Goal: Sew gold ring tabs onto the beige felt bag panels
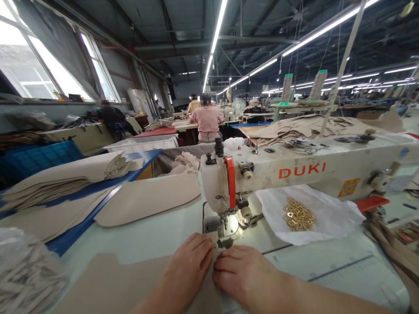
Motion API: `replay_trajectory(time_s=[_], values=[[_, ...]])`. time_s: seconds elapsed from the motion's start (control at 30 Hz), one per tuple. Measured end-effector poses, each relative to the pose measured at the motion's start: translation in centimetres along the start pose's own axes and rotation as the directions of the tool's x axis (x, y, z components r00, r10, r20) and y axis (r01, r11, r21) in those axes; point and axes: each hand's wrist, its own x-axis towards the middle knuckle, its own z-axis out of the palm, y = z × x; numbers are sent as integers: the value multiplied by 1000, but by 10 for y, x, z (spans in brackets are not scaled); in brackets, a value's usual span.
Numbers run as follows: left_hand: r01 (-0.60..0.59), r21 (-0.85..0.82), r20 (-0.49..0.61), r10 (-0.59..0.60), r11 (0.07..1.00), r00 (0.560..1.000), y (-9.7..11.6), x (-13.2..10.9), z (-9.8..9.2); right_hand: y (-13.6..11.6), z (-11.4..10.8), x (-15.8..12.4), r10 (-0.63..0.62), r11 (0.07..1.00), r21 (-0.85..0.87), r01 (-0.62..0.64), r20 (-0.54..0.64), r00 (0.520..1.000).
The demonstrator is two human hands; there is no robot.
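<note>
Just in front of the sewing machine (262,168), my two hands lie close together on the table. My left hand (191,264) is closed, its fingertips pinching the edge of a beige fabric panel (131,277). Curled beside it, my right hand (245,272) grips the same material, with its fingertips partly hidden. A narrow end of the panel shows between the hands, short of the lit needle area (231,224). The rest spreads flat to the left, under my left forearm.
Stacked beige panels (75,172) and a single panel (150,196) lie left. A plastic bag of small pieces (29,272) is at the near left. Gold metal rings (298,214) rest on white sheeting (340,218) at right. Thread cones (317,85) stand behind; a person in pink (207,117) sits ahead.
</note>
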Motion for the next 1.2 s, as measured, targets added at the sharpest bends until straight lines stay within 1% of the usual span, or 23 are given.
replay_trajectory(time_s=[0.27,0.67,0.8,0.97,1.2], values=[[-32,28,5,32,999,999,1,2,-2,1,5,-1,2,1000,19,-2,-17,1000],[-13,-6,29,14,1000,999,1,2,-1,-1,7,-1,15,999,45,-13,-33,999],[-9,3,68,9,1000,998,2,2,-3,-2,3,1,59,998,33,-58,-17,998],[16,-2,93,-16,1000,996,3,1,-6,-4,2,5,153,988,-2,-153,-72,986],[71,-112,132,-56,991,990,6,-3,-12,-4,7,6,153,986,-53,-156,-53,987]])
